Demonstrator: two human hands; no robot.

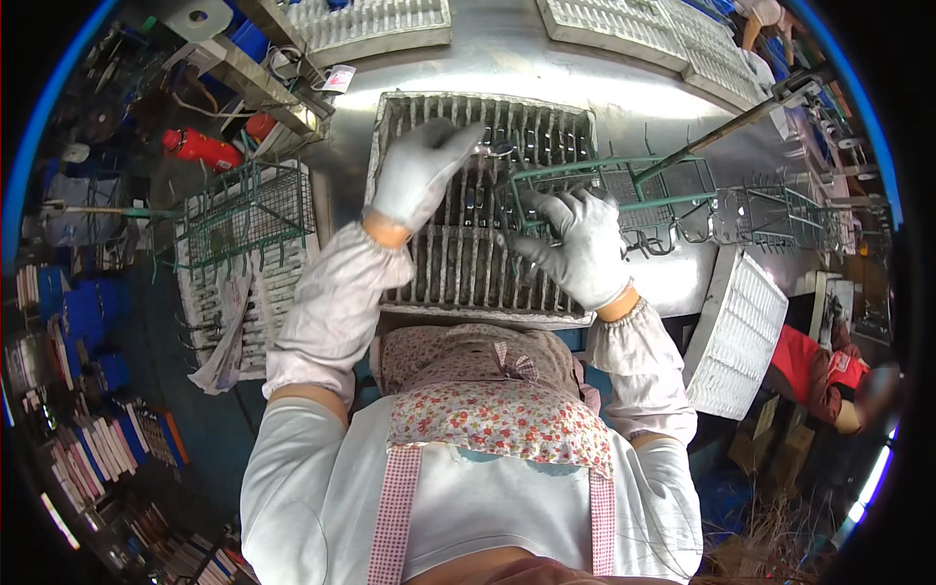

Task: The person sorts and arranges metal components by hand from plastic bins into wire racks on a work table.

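Observation:
My left hand, in a white glove, is above the left half of a grey slotted tray. Its fingertips pinch a small shiny metal piece. More small shiny pieces stand in the tray's slots. My right hand, gloved too, is curled round the near end of a green wire rack with hooks along it. This rack reaches over the tray's right edge and carries dark loops on its near side. Partly hidden are the right fingertips among the wires.
Another green rack stands at left over a white slotted tray. A tilted white tray is at right. More trays lie along the metal table's far side. A red bottle sits at far left; a person in red is at right.

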